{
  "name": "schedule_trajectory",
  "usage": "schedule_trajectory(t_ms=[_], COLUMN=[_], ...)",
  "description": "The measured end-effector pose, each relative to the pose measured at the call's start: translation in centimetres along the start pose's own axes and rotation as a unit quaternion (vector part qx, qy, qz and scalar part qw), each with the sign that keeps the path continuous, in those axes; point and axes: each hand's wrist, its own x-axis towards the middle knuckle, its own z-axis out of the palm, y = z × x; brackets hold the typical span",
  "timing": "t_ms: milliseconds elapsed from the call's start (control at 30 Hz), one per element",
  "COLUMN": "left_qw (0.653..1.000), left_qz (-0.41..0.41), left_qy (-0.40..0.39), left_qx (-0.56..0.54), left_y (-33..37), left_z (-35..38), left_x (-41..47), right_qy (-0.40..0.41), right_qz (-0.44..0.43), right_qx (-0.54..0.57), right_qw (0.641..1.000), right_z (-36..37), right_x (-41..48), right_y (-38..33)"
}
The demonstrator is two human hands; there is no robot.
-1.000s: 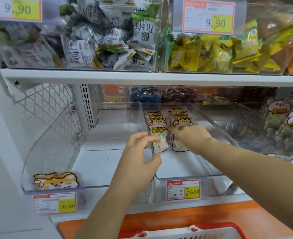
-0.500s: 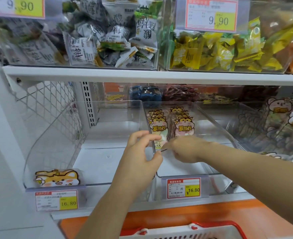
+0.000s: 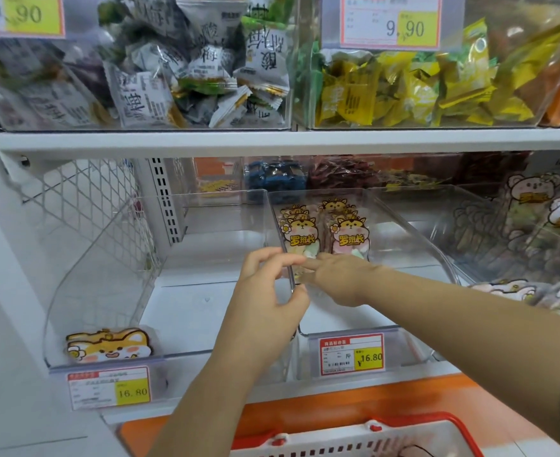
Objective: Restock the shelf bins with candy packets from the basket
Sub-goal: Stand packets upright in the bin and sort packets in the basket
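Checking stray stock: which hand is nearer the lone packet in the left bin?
Left. The left hand is back-right of the lone packet; the right hand is farther right, over the middle bin.

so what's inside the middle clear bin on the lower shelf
Two rows of cartoon-cat candy packets stand upright in the middle bin. The right hand, reaching in, covers the front packets' lower ends, and anything under it.
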Motion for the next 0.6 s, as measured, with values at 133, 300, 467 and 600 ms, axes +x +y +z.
schedule_trajectory(t_ms=[133,300,467,600], left_qw=[1.0,1.0,1.0,1.0], left_qz=[0.004,0.004,0.007,0.009], left_qy=[-0.003,0.004,0.011,0.011], left_qx=[0.006,0.009,0.012,0.02], left_y=[0.0,-0.1,-0.1,-0.3], left_z=[-0.1,0.0,0.1,0.2], left_x=[-0.1,0.0,0.0,0.0], right_qy=[0.016,0.026,-0.03,-0.029], right_qz=[0.009,0.094,0.141,0.139], right_qx=[0.04,0.01,0.019,0.028], right_qw=[0.999,0.995,0.989,0.989], right_z=[-0.2,-0.3,-0.2,-0.4], right_x=[-0.3,-2.2,-3.1,-3.5], right_y=[0.4,1.5,1.3,1.2])
